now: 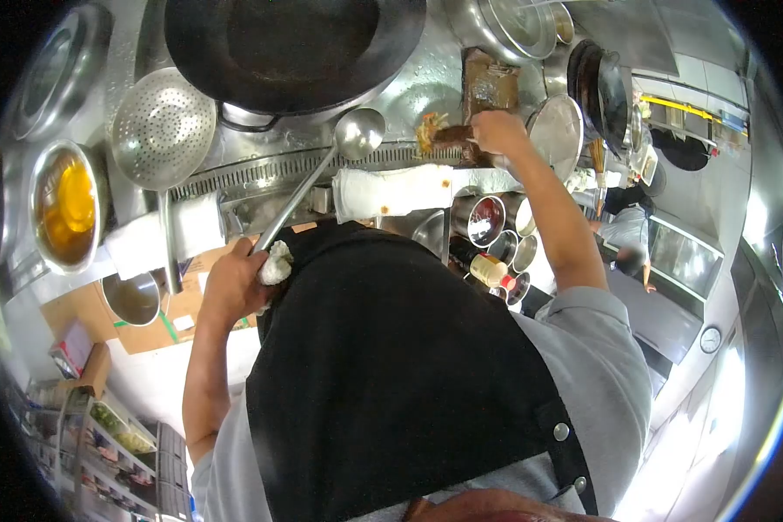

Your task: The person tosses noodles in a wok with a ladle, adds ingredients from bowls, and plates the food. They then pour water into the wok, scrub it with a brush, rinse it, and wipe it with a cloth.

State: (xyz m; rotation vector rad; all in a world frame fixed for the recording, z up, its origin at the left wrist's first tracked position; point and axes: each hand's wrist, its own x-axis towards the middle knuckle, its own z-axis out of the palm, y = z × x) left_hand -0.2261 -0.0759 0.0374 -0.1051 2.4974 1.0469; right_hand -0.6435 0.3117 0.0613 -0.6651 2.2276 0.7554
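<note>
My left hand (pixel 235 283) is closed around the handle of a metal ladle (pixel 359 133), with a crumpled white cloth (pixel 277 264) at its fingers. The ladle's bowl rests near the stove's slotted drain, below a large black wok (pixel 296 52). On the other side, my right hand (pixel 498 133) is closed on a dark brown handle (pixel 452 135). Pale and orange food scraps (pixel 428 130) lie at the far end of that handle. Just above the hand is a brown block-like item (pixel 491 84) on the steel surface.
A perforated skimmer (pixel 163 129) and a bowl of yellow oil (pixel 68 207) stand at left. A folded white towel (pixel 393 191) hangs on the front rail. Sauce pots (pixel 478 219) and bottles are beside my right arm. Another person (pixel 626 228) stands at far right.
</note>
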